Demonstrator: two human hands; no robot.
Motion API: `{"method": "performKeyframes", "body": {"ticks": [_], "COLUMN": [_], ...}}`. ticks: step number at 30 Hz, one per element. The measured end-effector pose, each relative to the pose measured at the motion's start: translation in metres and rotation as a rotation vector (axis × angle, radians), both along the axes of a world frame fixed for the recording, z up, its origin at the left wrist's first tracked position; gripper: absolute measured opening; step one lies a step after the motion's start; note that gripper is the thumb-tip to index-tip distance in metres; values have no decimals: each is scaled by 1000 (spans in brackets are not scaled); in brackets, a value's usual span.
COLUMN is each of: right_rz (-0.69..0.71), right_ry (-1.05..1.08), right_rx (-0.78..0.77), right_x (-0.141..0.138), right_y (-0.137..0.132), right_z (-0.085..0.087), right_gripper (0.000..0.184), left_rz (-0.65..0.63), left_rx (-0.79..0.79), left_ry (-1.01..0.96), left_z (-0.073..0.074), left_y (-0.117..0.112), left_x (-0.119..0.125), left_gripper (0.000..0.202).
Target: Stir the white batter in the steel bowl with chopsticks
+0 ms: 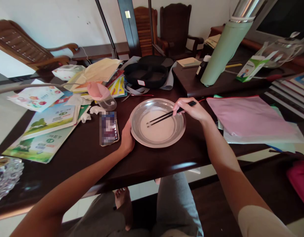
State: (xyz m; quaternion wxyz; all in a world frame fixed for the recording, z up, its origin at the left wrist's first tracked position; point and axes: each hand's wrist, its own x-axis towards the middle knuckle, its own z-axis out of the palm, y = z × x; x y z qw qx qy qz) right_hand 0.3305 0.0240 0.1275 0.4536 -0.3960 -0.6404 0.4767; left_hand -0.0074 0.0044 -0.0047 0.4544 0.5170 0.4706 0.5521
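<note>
On the dark wooden desk [154,161], near its front edge, I have the round metal bowl [154,144] in front of me, between my two hands. My left hand [127,136] lies against the left side of the bowl, thumb up by the rim; the other fingers are hidden by the bowl, so I cannot tell whether they grip it. My right hand [194,112] is closed round a pair of black chopsticks [169,115], held over the right side of the rim and slanting down to the left, their tips slightly apart above the pale inside of the bowl. I cannot tell whether the tips touch anything, nor what makes that surface pale.

Just left of my left hand I see a phone [109,128] lying face up, its screen blurred out. Past it stand a clear cup with a pink top [98,92] and some crumpled tissue [96,110], with green-and-white booklets [43,125] further left. Behind the bowl I have a black case [145,74]; to the right of my right hand lies a pink pouch [248,115], and beyond it a tall green flask [224,52] leans in my view.
</note>
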Motion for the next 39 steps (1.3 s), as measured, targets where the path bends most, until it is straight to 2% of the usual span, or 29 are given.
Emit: {"method": "performKeyframes", "body": {"ticks": [3,6,9,11,14,17,19,23,27,30,33,36,39], "right_rz": [-85,-213,-178,-107,-38,-54,-116,-258,-147,-35,13,-85,-250], "right_ry": [-10,47,83,80,51,22,33,101,100,60,-12,-4,53], "right_rx": [47,79,57,28,-6,4,38,72,43,18,23,71,104], "right_x": [8,33,46,40,17,3,7,35,42,22,3,9,33], "right_y": [2,3,1,-1,0,3,4,4,0,-2,0,2,3], "right_z": [0,3,7,7,3,-2,-2,4,8,4,0,0,4], "right_gripper": [69,65,63,65,69,71,69,65,66,68,69,67,65], "left_rz": [-13,-15,6,12,19,29,34,4,6,3,-2,6,2], "left_rx": [-65,-66,-75,-83,-92,-103,-112,-107,-99,-94,-102,-102,-96], "left_ry": [-78,-32,-59,-113,-146,-142,-150,-138,-121,-132,-137,-143,-135], "left_z": [3,6,9,12,16,19,20,19,15,13,14,15,15], "left_y": [-1,-2,-3,-3,-5,-6,-6,-6,-4,-4,-4,-4,-4], "left_x": [1,1,2,4,6,8,9,8,5,4,5,6,7], "left_gripper": [59,60,58,54,50,51,52,54,57,56,55,56,54]}}
